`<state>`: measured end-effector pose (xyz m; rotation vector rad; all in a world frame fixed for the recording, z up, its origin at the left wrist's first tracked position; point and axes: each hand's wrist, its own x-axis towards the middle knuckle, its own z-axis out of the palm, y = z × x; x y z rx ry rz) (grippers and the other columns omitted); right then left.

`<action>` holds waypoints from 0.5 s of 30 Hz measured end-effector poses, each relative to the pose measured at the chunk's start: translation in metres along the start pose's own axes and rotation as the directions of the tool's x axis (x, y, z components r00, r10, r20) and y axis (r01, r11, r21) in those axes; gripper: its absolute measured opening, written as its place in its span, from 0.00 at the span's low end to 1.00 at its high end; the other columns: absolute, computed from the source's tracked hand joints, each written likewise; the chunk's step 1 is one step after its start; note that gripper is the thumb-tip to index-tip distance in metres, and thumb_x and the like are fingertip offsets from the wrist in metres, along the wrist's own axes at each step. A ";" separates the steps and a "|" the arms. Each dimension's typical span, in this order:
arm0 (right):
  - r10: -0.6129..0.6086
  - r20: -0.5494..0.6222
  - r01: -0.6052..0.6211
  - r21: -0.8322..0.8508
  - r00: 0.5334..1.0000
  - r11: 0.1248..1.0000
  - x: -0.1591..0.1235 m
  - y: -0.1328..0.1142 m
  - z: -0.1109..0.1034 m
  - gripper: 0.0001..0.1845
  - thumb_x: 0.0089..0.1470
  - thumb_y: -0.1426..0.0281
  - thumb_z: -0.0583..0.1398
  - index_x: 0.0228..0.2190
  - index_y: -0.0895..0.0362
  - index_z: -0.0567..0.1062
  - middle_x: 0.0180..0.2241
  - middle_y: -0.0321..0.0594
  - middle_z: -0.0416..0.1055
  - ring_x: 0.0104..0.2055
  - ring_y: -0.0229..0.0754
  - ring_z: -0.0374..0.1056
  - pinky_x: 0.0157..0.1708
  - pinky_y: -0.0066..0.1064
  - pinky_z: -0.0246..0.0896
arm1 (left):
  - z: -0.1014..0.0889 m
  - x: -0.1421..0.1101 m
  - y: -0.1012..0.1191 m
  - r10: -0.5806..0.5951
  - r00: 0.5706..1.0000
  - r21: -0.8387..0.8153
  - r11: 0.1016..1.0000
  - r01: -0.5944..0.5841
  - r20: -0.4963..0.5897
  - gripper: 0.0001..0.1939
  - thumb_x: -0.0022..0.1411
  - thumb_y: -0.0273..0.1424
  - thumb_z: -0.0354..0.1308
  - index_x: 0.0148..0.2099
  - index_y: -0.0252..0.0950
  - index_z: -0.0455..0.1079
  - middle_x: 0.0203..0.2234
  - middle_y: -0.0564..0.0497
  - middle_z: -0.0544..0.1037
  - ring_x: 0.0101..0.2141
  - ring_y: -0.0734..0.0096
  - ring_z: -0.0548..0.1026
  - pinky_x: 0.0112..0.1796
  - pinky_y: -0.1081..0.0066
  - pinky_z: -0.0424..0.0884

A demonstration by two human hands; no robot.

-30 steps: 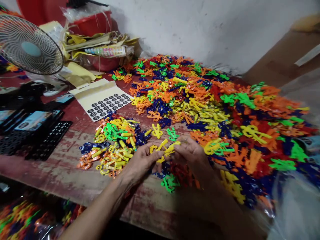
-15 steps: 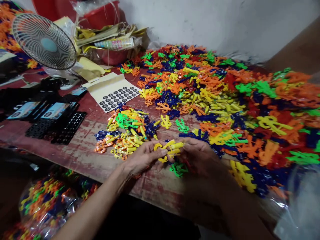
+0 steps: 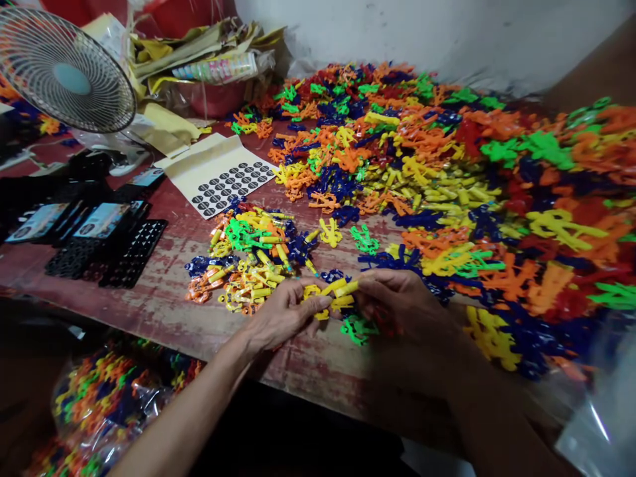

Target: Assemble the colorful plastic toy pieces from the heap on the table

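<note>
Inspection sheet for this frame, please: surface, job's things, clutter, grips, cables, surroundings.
Surface: worn red table, paint scuffed.
Job's things: yellow piece held between both hands; small pile of mixed parts beside the left hand; big heap of coloured plastic pieces to the right.
Clutter: sticker sheet, black trays, papers, red tub.
Grips: left hand and right hand both pinch the yellow piece.
Cables: nothing seen.
Surroundings: fan, white wall, bag of pieces below the table edge.

Scuffed white wall [image 3: 397, 26], worn red table [image 3: 163, 305]
</note>
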<state>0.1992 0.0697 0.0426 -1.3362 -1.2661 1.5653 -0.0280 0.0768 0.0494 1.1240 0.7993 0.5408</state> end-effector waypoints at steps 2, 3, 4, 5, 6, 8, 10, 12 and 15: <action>0.036 0.020 -0.037 0.053 0.999 0.998 -0.001 0.002 0.000 0.21 0.52 0.52 0.66 0.24 0.58 0.78 0.16 0.34 0.68 0.15 0.31 0.56 0.13 0.25 0.46 | -0.002 0.002 0.000 -0.009 0.999 -0.009 1.000 0.009 0.048 0.20 0.63 0.46 0.61 0.43 0.33 0.75 0.28 0.50 0.78 0.17 0.84 0.63 0.18 0.79 0.51; 0.056 0.040 -0.060 0.109 0.998 0.992 -0.001 0.004 0.001 0.21 0.50 0.51 0.67 0.24 0.57 0.78 0.16 0.33 0.67 0.14 0.31 0.55 0.12 0.24 0.46 | -0.003 0.003 0.001 -0.015 0.997 -0.032 0.999 0.018 0.077 0.18 0.63 0.45 0.61 0.43 0.33 0.75 0.29 0.50 0.78 0.17 0.84 0.63 0.18 0.78 0.51; 0.074 0.065 -0.084 0.175 0.995 0.981 -0.002 0.005 0.002 0.21 0.48 0.51 0.68 0.24 0.57 0.78 0.15 0.32 0.65 0.14 0.31 0.55 0.12 0.24 0.46 | -0.004 0.005 0.001 -0.023 0.994 -0.062 0.998 0.030 0.106 0.17 0.64 0.44 0.61 0.43 0.33 0.74 0.30 0.49 0.79 0.17 0.84 0.63 0.18 0.78 0.50; 0.087 0.089 -0.106 0.242 0.992 0.965 -0.002 0.007 0.003 0.21 0.45 0.51 0.70 0.23 0.57 0.78 0.14 0.31 0.64 0.14 0.31 0.55 0.12 0.24 0.47 | -0.005 0.006 0.001 -0.035 0.991 -0.087 0.995 0.046 0.129 0.17 0.64 0.43 0.61 0.42 0.33 0.74 0.31 0.48 0.80 0.17 0.84 0.64 0.18 0.78 0.50; 0.094 0.105 -0.121 0.297 0.990 0.947 -0.002 0.009 0.004 0.21 0.43 0.52 0.71 0.22 0.57 0.78 0.14 0.30 0.63 0.15 0.31 0.56 0.13 0.24 0.49 | -0.005 0.007 0.002 -0.045 0.989 -0.102 0.993 0.060 0.142 0.16 0.63 0.42 0.61 0.42 0.33 0.73 0.32 0.48 0.80 0.17 0.84 0.64 0.18 0.78 0.50; 0.099 0.122 -0.137 0.358 0.988 0.924 -0.001 0.011 0.004 0.20 0.42 0.54 0.72 0.20 0.57 0.77 0.14 0.30 0.63 0.16 0.31 0.56 0.15 0.24 0.54 | -0.007 0.008 0.004 -0.068 0.987 -0.084 0.993 0.081 0.143 0.17 0.63 0.43 0.62 0.41 0.32 0.73 0.32 0.46 0.81 0.16 0.84 0.65 0.18 0.78 0.51; 0.094 0.096 -0.123 0.358 0.991 0.926 0.001 0.012 0.004 0.19 0.42 0.55 0.72 0.21 0.58 0.78 0.15 0.31 0.64 0.16 0.30 0.56 0.15 0.24 0.55 | -0.008 0.004 0.007 -0.085 0.990 -0.022 0.996 0.088 0.117 0.19 0.62 0.45 0.62 0.43 0.32 0.73 0.33 0.47 0.81 0.16 0.84 0.64 0.18 0.79 0.52; 0.068 0.028 -0.074 0.279 0.997 0.958 -0.002 0.008 0.005 0.18 0.45 0.55 0.70 0.24 0.59 0.79 0.16 0.32 0.67 0.16 0.30 0.58 0.15 0.23 0.52 | -0.004 -0.002 0.011 -0.093 0.993 0.054 0.995 0.090 0.069 0.21 0.61 0.47 0.62 0.44 0.33 0.73 0.31 0.48 0.81 0.16 0.83 0.65 0.19 0.78 0.56; -0.035 -0.099 0.040 0.043 0.994 0.998 -0.024 -0.007 0.013 0.18 0.51 0.58 0.67 0.21 0.59 0.78 0.19 0.34 0.70 0.19 0.31 0.62 0.18 0.23 0.53 | 0.017 0.003 0.013 -0.050 0.999 0.134 0.990 0.046 0.022 0.22 0.63 0.49 0.60 0.41 0.32 0.74 0.27 0.51 0.78 0.21 0.77 0.71 0.24 0.75 0.66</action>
